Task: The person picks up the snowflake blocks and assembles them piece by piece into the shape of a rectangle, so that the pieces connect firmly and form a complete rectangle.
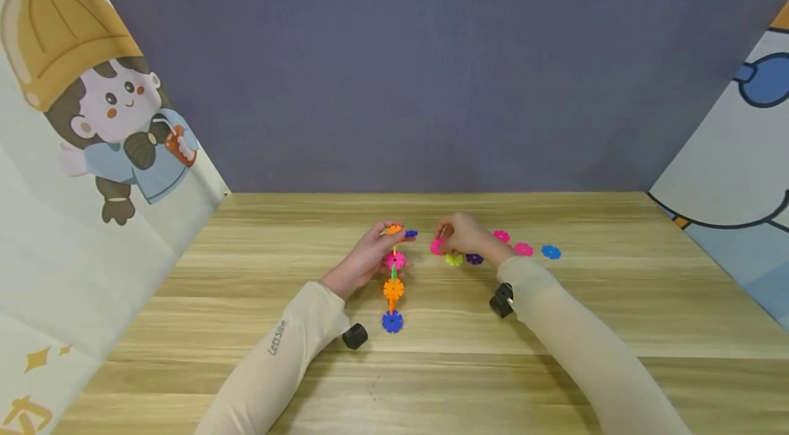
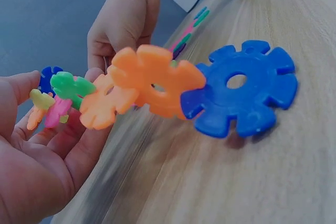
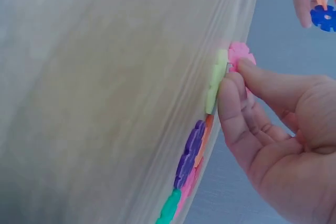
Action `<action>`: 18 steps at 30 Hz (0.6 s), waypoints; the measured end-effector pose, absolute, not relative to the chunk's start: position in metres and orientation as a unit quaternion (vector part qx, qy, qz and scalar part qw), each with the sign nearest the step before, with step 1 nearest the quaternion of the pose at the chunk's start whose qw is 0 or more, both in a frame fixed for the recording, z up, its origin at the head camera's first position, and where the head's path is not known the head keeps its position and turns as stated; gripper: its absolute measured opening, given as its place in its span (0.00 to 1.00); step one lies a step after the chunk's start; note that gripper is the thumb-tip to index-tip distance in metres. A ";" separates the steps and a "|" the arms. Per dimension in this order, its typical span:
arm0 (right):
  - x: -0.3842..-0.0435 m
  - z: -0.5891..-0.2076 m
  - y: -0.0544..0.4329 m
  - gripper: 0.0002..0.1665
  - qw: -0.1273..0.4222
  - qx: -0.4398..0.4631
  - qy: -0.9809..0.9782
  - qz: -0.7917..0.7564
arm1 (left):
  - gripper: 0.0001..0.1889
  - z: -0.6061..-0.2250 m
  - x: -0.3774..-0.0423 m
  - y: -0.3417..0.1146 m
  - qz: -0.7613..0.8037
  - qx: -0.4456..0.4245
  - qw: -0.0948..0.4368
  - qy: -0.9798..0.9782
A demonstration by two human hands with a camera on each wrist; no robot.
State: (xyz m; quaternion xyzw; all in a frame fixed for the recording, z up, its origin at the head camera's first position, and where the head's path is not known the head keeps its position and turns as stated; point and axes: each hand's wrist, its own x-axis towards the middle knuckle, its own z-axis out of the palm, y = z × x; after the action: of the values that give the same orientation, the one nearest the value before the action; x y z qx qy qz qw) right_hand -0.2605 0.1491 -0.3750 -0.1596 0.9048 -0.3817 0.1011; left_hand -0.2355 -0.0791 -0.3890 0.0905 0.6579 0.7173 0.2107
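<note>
My left hand holds a chain of notched plastic snowflake discs by its upper end, thumb and fingers around it. In the left wrist view the chain runs from a small blue disc past yellow, pink and green pieces to orange discs and a large blue disc at the near end. To the right, my right hand pinches a pink disc between thumb and fingers, beside a yellow-green disc. Whether the pink disc still touches the table I cannot tell.
Loose discs lie on the wooden table right of the hands: a purple one, pink ones and a light blue one. A teal disc shows in the right wrist view. A dark panel stands behind the table.
</note>
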 end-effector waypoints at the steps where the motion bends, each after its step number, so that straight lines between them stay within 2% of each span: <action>1: -0.260 -0.375 0.150 0.08 0.100 -0.158 0.901 -0.391 | 0.25 -0.389 -0.235 -0.079 0.719 0.092 0.210 0.656; 9: -0.256 -0.378 0.155 0.08 0.096 -0.139 0.869 -0.465 | 0.23 -0.388 -0.235 -0.078 0.743 0.097 0.207 0.629; 14: -0.251 -0.375 0.156 0.06 0.089 -0.158 0.844 -0.504 | 0.23 -0.390 -0.237 -0.078 0.752 0.094 0.205 0.619; 18: -0.246 -0.372 0.154 0.08 0.087 -0.135 0.841 -0.517 | 0.23 -0.392 -0.238 -0.078 0.752 0.090 0.208 0.619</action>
State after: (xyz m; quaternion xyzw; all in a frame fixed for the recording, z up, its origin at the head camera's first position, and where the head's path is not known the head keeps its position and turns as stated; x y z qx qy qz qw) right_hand -0.2456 0.1536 -0.3720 -0.1348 0.8411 -0.5166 0.0867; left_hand -0.2383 -0.0777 -0.3916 0.0898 0.6187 0.7524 0.2077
